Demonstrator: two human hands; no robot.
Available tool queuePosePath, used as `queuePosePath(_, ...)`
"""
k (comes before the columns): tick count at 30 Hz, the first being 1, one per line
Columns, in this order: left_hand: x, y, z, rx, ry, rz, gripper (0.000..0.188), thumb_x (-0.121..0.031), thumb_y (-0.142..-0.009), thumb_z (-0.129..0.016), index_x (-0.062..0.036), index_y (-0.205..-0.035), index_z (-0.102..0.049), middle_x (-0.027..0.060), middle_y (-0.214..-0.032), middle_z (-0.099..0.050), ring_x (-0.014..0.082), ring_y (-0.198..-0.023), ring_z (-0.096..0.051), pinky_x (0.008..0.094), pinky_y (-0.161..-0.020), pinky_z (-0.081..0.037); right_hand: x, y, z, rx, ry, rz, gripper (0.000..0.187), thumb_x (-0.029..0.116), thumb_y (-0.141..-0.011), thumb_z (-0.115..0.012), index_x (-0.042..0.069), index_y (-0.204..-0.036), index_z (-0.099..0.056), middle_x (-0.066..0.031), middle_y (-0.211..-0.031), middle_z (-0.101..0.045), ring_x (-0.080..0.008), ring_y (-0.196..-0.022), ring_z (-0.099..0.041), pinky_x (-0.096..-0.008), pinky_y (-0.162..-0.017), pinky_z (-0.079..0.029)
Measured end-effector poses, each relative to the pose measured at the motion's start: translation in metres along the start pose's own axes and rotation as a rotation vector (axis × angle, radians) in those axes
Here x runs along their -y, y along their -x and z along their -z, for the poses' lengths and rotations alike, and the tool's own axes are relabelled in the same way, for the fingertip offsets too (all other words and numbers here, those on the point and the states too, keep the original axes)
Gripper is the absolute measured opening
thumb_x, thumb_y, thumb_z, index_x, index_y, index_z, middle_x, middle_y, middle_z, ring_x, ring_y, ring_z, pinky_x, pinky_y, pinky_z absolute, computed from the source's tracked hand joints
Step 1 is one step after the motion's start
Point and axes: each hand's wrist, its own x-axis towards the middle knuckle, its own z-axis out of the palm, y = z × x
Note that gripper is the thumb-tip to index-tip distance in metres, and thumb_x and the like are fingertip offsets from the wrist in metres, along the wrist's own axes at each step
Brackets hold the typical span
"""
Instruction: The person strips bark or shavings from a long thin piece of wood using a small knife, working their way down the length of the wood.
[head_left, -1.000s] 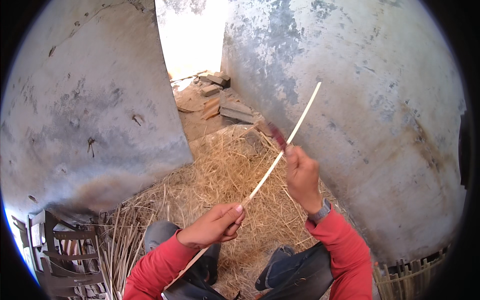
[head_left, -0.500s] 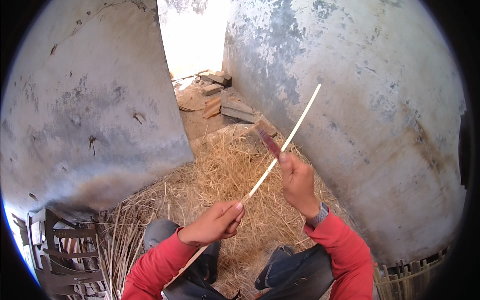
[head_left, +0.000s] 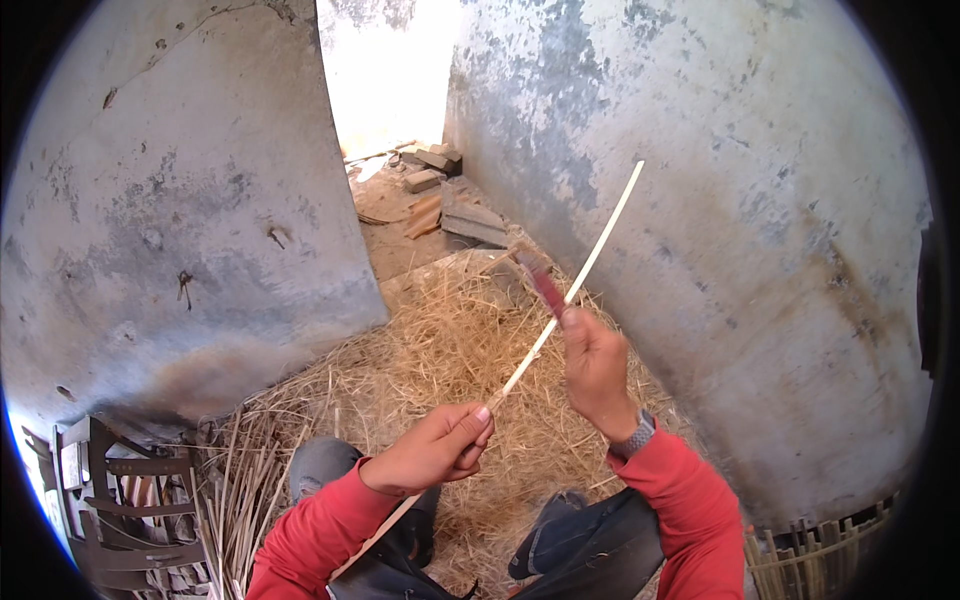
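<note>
A long pale bamboo strip (head_left: 590,260) runs from my lap up toward the right wall. My left hand (head_left: 432,450) is closed around its lower part, thumb on top. Just above, my right hand (head_left: 595,365) grips a knife whose dark reddish blade (head_left: 541,280) lies against the strip and points up and to the left. Both arms wear red sleeves, and a watch (head_left: 634,436) sits on my right wrist. Below the left hand, the strip's lower end passes under my forearm.
Straw and shavings (head_left: 440,350) cover the floor in front of my knees. Stained plaster walls stand close on both sides, with a bright doorway (head_left: 385,70) and loose bricks (head_left: 440,185) beyond. A stack of bamboo slats (head_left: 235,490) and woven pieces lies at lower left, with woven work (head_left: 815,560) at lower right.
My right hand has slid down the strip toward my left hand, drawing the knife blade along it. The left hand has held its place.
</note>
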Motion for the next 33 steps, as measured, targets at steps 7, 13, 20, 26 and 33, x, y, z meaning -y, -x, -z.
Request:
queuePosePath(7,-0.002,0.0,0.004,-0.041,-0.009,-0.006,0.036,-0.036,-0.113,-0.04,-0.0114,-0.088,-0.046,-0.006,-0.06,-0.032,0.006,-0.049,-0.025,0.0235,-0.047,-0.024,0.011,0.01,-0.009,0.107,-0.05,0.068,0.036,0.026,-0.109,-0.052,0.003,-0.082,-0.057,-0.0109,-0.052,-0.043,-0.0202,-0.041,-0.045,-0.0384,-0.043,-0.035)
queuePosePath(13,-0.001,-0.003,0.004,-0.035,0.029,-0.01,0.037,-0.038,-0.113,-0.04,-0.0115,-0.088,-0.047,-0.0061,-0.06,-0.031,0.0061,-0.049,-0.023,0.0237,-0.046,-0.022,0.015,0.029,-0.02,0.143,-0.049,0.041,0.039,0.027,-0.109,-0.053,0.003,-0.079,-0.055,-0.0114,-0.053,-0.044,-0.02,-0.042,-0.047,-0.0377,-0.043,-0.036)
queuePosePath(20,-0.002,-0.001,0.001,-0.038,0.061,0.009,0.039,-0.041,-0.113,-0.04,-0.0129,-0.087,-0.046,-0.0059,-0.06,-0.029,0.0062,-0.049,-0.021,0.0238,-0.047,-0.022,0.023,0.025,-0.017,0.169,-0.19,-0.076,0.037,0.027,-0.109,-0.052,0.002,-0.082,-0.057,-0.0112,-0.054,-0.048,-0.0214,-0.044,-0.048,-0.038,-0.045,-0.037)
queuePosePath(26,-0.004,0.0,-0.002,-0.032,0.178,0.034,0.039,-0.042,-0.112,-0.04,-0.0133,-0.086,-0.045,-0.0063,-0.06,-0.027,0.0065,-0.049,-0.019,0.0235,-0.046,-0.022,0.023,0.043,-0.028,0.262,-0.342,-0.193,0.038,0.029,-0.11,-0.051,0.001,-0.084,-0.058,-0.0097,-0.057,-0.048,-0.0177,-0.05,-0.045,-0.0363,-0.049,-0.038)
queuePosePath(33,-0.004,-0.002,0.002,-0.015,0.269,0.079,0.038,-0.04,-0.113,-0.039,-0.0135,-0.086,-0.046,-0.0064,-0.06,-0.026,0.0066,-0.048,-0.018,0.0237,-0.045,-0.021,0.015,0.037,-0.022,0.362,-0.418,-0.279,0.039,0.029,-0.11,-0.051,0.001,-0.084,-0.057,-0.0091,-0.058,-0.048,-0.0168,-0.051,-0.045,-0.0364,-0.05,-0.038)
